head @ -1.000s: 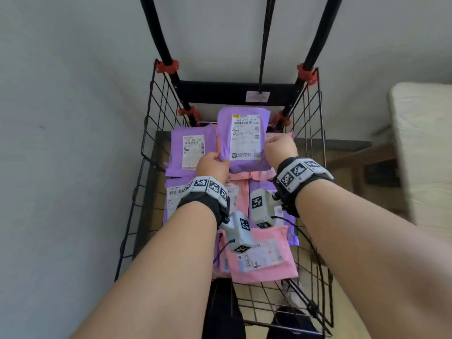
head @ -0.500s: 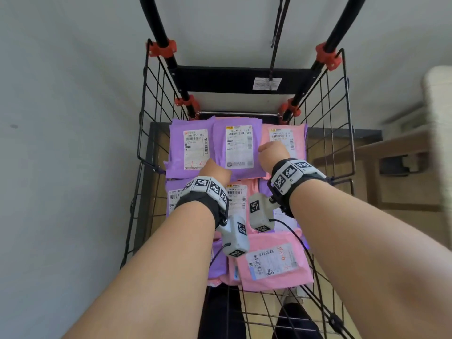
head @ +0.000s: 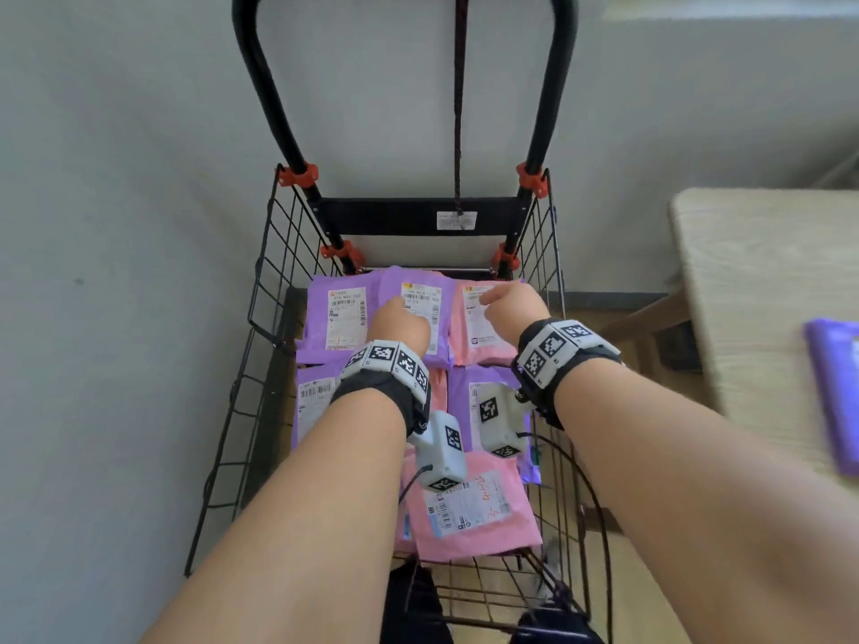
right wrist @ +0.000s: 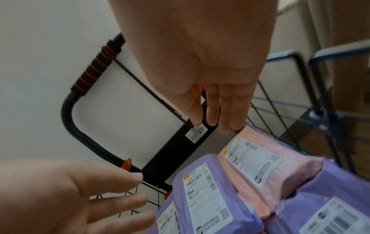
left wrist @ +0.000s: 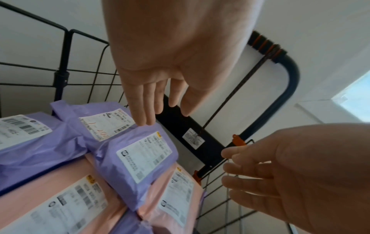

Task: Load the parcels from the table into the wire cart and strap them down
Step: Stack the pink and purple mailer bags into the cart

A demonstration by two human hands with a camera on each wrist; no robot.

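You are holding both hands over the far row of parcels in the wire cart (head: 274,327), and both are holding nothing. Your left hand (head: 400,323) is hanging above the middle purple parcel (head: 420,313) with the fingers (left wrist: 144,101) straight and close together, the tips just at its far edge; whether they are touching it I cannot tell. Your right hand (head: 513,309) is hovering over the pink parcel (head: 479,332) in the far right corner, fingers (right wrist: 222,109) also straight and relaxed, pointing to the black back panel (head: 395,216) of the cart. Another purple parcel (head: 339,318) is lying to the left of the middle one, and its edge is going a little under it. Nearer to you, more purple and pink parcels are covering the cart floor, with a pink parcel (head: 469,508) lying on top at the near end. A dark strap (head: 458,109) is hanging down from the cart handle (head: 260,86) to the back panel. On the right, one purple parcel (head: 832,388) is lying on the table (head: 743,281), well apart from the cart.
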